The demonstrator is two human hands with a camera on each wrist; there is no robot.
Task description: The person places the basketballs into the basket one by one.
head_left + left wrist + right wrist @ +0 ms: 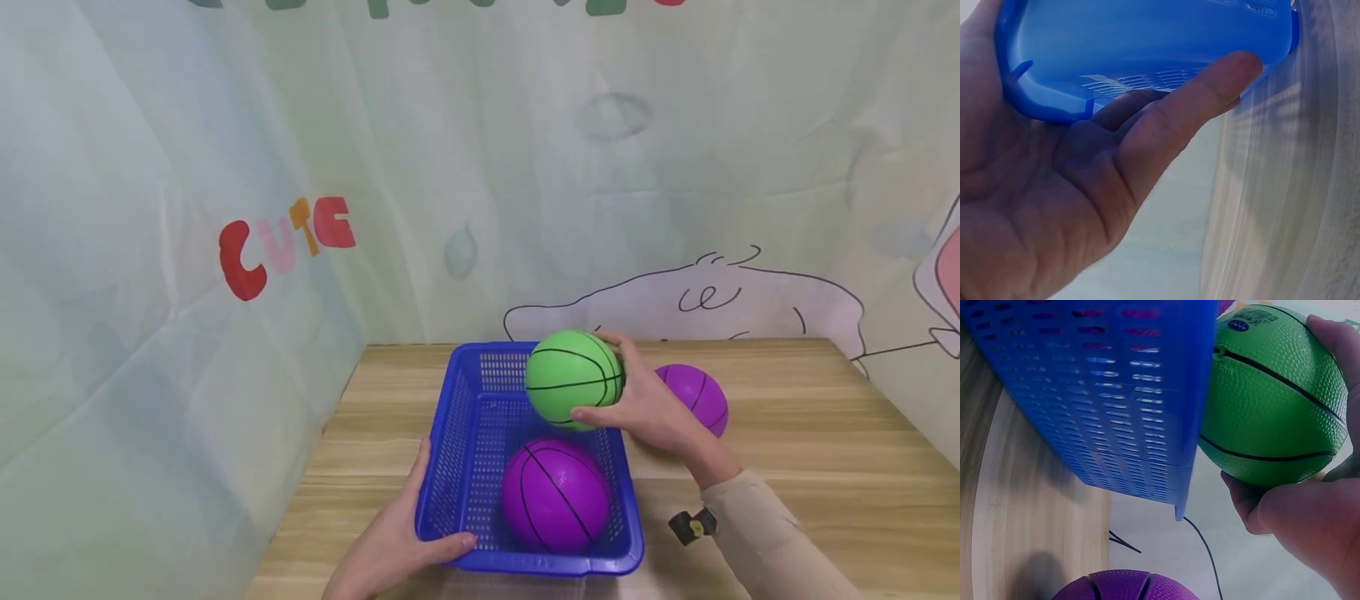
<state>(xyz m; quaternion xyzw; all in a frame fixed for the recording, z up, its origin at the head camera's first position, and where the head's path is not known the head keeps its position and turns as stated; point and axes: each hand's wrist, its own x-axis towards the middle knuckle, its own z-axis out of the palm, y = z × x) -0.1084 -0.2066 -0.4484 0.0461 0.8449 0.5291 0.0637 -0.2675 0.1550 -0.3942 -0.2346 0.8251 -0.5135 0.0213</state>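
Note:
A green ball (pixel 570 379) with black basketball lines is held in my right hand (pixel 645 400), thumb and fingers spread round its right side. It hangs over the back right part of a blue plastic basket (pixel 459 417). In the right wrist view the ball (pixel 1272 394) overlaps the basket's rim. Inside the basket, at the front right, sits a purple ball (pixel 557 496). My left hand (pixel 390 533) grips the basket's front left corner, thumb over the rim. In the left wrist view the fingers (pixel 1179 106) reach along the basket's outer side.
On the wooden table (pixel 787 475), just right of the basket, lies another purple ball (pixel 697 396), partly behind my right hand. A printed cloth (pixel 450 208) hangs along the left and back edges of the table. A small black device (pixel 693 527) sits at my right wrist.

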